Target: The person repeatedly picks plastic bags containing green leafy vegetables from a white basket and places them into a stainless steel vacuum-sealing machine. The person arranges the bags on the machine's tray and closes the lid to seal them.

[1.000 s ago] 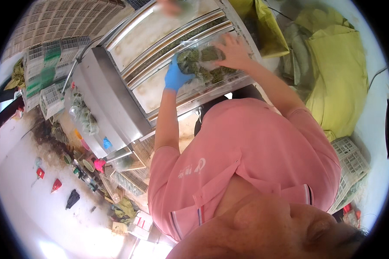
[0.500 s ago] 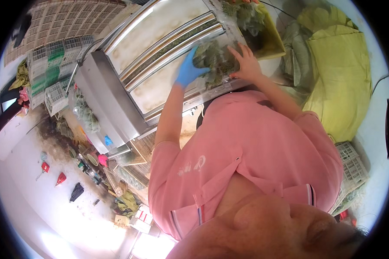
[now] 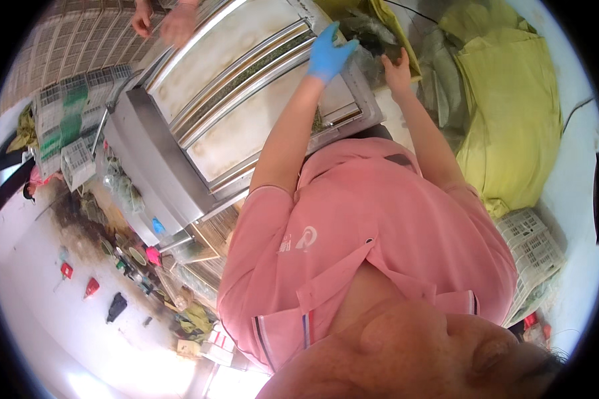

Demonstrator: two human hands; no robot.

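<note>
Field note: both hands parted at the yellow container

Left hand (image 3: pixel 329 56), blue-gloved: over the right edge of the steel-framed machine (image 3: pixel 160 163), between its corners. Fingers wide, thumb well off the rest; I see nothing in their grasp. Right hand (image 3: pixel 396 72), bare: at the near right corner of the yellow container (image 3: pixel 394 23), fingers parted, nothing gripped that I can see.

Clear bag (image 3: pixel 366 64): between the hands, at the container's near edge, just off the machine's right edge. Blurred on my feed; can't tell whether fingertips touch it.

Handling, my judgement: support the bag from both sides with flat palms, no pinching, as thin film could tear. Keep it clear of the container's rim and the machine's metal rails (image 3: pixel 246 93). Release both hands together, low down.

Writing: pink shirt (image 3: pixel 393 199) carries a pale round emblem (image 3: pixel 306 238) with small lettering beside it; too small for me to read. Yellow sack (image 3: pixel 512 120) at right: no print I can make out.
</note>
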